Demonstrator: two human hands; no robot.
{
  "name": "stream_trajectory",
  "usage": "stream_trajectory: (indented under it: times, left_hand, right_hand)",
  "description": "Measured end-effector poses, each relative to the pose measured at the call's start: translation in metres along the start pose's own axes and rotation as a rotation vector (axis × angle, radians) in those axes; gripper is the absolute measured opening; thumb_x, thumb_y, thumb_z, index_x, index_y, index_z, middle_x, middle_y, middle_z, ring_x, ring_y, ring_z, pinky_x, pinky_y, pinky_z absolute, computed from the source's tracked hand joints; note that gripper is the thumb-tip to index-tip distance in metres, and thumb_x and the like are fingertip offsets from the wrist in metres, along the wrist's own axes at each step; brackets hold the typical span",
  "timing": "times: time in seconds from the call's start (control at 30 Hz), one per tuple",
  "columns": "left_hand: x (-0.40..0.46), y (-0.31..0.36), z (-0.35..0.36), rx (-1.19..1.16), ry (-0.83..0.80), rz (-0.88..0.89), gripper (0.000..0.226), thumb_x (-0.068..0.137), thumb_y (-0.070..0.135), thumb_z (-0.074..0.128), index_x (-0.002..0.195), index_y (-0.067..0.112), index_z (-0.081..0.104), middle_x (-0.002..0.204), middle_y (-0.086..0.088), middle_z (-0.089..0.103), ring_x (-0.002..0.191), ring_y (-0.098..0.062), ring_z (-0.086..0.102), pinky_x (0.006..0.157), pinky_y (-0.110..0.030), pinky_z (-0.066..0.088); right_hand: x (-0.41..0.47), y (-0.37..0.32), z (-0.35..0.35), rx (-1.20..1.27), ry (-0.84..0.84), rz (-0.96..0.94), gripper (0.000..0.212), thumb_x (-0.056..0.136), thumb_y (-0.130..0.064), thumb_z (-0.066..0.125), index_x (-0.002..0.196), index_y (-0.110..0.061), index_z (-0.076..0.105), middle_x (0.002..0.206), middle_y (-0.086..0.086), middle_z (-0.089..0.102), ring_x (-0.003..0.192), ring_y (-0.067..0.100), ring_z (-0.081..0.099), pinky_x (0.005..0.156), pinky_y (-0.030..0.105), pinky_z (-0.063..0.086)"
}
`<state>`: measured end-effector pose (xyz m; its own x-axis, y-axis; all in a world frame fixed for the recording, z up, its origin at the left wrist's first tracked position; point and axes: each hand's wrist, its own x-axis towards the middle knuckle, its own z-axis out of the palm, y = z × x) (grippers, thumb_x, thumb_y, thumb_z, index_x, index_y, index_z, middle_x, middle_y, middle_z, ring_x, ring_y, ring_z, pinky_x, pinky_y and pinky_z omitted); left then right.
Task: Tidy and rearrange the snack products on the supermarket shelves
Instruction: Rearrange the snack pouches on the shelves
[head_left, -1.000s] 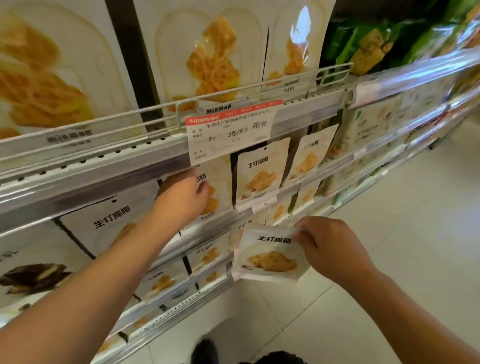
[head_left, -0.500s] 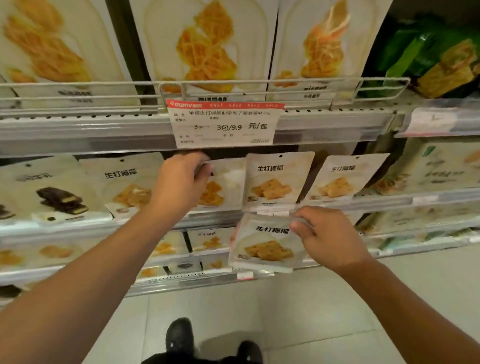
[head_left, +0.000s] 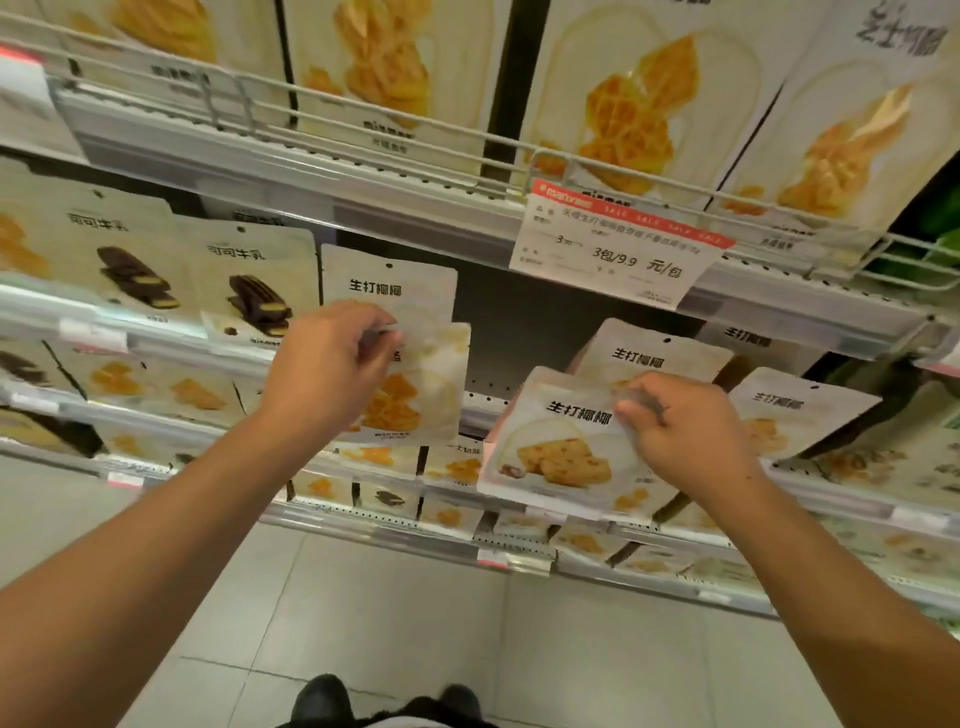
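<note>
White snack pouch (head_left: 550, 447) pinched at its top edge in right hand (head_left: 685, 436).

- My left hand (head_left: 332, 364) covers half of the pouch (head_left: 421, 384) it pinches, so I can't read that label.
- My right hand (head_left: 680, 431) hides the top corner of its pouch (head_left: 550, 447).
- The price tag (head_left: 618, 249) has small print too blurred to read.
- My shoes (head_left: 322, 701) are cut off by the bottom edge.

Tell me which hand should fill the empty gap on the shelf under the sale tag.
Probably the right hand: it already pinches a loose white snack pouch just right of the dark gap. The left hand is busy gripping a pouch with yellow pieces on the gap's left.
</note>
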<state>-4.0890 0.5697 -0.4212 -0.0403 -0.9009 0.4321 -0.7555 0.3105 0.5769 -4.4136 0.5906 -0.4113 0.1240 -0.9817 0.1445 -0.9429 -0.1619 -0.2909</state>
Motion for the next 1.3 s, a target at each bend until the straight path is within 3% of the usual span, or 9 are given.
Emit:
stream_trajectory:
  times: [0.2,0.3,0.4,0.6,0.73,0.87,0.97,1.1,1.3]
  left_hand:
    - [-0.018,-0.033,-0.03,0.074,-0.001,-0.057,0.01,0.089,0.011,0.069,0.097,0.007,0.074,0.085,-0.002,0.066,0.073,-0.021,0.061,0.069,-0.03,0.049]
    - [-0.028,-0.041,-0.037,0.068,-0.003,-0.088,0.008,0.088,0.011,0.069,0.095,0.01,0.074,0.082,0.002,0.063,0.071,-0.017,0.06,0.069,-0.03,0.05]
    - [-0.038,-0.048,-0.04,0.056,-0.016,-0.102,0.006,0.088,0.012,0.07,0.092,0.01,0.074,0.079,0.002,0.064,0.071,-0.019,0.063,0.067,-0.033,0.052]
    - [-0.052,-0.055,-0.038,0.071,-0.077,-0.065,0.004,0.083,0.008,0.075,0.086,0.008,0.075,0.074,0.0,0.065,0.065,-0.018,0.058,0.061,-0.025,0.04]
    - [-0.054,-0.057,-0.04,0.05,-0.108,-0.053,0.005,0.082,0.006,0.075,0.085,0.009,0.075,0.07,0.009,0.056,0.062,-0.012,0.052,0.059,-0.016,0.037]
    - [-0.052,-0.057,-0.041,0.04,-0.111,-0.057,0.004,0.083,0.008,0.075,0.087,0.009,0.075,0.071,0.008,0.058,0.064,-0.012,0.054,0.059,-0.023,0.044]
    - [-0.051,-0.057,-0.04,0.028,-0.096,-0.07,0.004,0.082,0.005,0.075,0.085,0.007,0.076,0.07,0.005,0.06,0.063,-0.015,0.056,0.058,-0.029,0.048]
    - [-0.05,-0.055,-0.038,0.015,-0.113,-0.081,0.006,0.081,0.005,0.076,0.086,0.007,0.076,0.071,0.01,0.056,0.064,-0.011,0.053,0.061,-0.015,0.038]
    - [-0.047,-0.054,-0.035,0.02,-0.101,-0.086,0.004,0.084,0.009,0.074,0.087,0.009,0.075,0.071,0.01,0.057,0.064,-0.012,0.056,0.06,-0.023,0.045]
  right_hand:
    - [0.04,-0.033,0.006,0.004,0.1,-0.105,0.008,0.095,-0.027,0.054,0.092,-0.025,0.061,0.076,-0.02,0.05,0.071,0.001,0.047,0.06,0.02,0.035]
    - [0.057,-0.041,0.012,0.015,0.104,-0.07,0.012,0.097,-0.029,0.051,0.098,-0.024,0.062,0.091,-0.008,0.061,0.085,0.012,0.055,0.074,0.033,0.048]
    - [0.07,-0.045,0.021,-0.053,0.124,-0.04,0.017,0.099,-0.028,0.048,0.101,-0.019,0.063,0.096,0.001,0.065,0.089,0.021,0.059,0.08,0.042,0.05]
    - [0.088,-0.053,0.039,-0.124,0.167,0.065,0.019,0.097,-0.019,0.052,0.103,-0.014,0.069,0.096,0.011,0.07,0.102,0.035,0.06,0.103,0.043,0.035]
    - [0.099,-0.056,0.048,-0.099,0.148,0.094,0.013,0.095,-0.018,0.056,0.1,-0.017,0.067,0.094,0.007,0.069,0.105,0.034,0.059,0.096,0.038,0.038]
    - [0.11,-0.055,0.05,-0.13,0.192,0.047,0.013,0.093,-0.017,0.059,0.101,-0.016,0.069,0.085,0.003,0.065,0.094,0.031,0.062,0.077,0.029,0.035]
    - [0.114,-0.053,0.051,-0.203,0.161,-0.008,0.013,0.094,-0.02,0.056,0.101,-0.015,0.066,0.089,0.008,0.066,0.094,0.034,0.062,0.082,0.033,0.043]
    - [0.113,-0.048,0.057,-0.276,0.053,0.009,0.01,0.093,-0.021,0.056,0.1,-0.015,0.06,0.098,0.01,0.065,0.1,0.035,0.059,0.092,0.037,0.04]
    - [0.113,-0.041,0.056,-0.251,0.06,0.03,0.006,0.092,-0.022,0.057,0.096,-0.017,0.055,0.098,0.013,0.062,0.097,0.038,0.055,0.085,0.039,0.04]
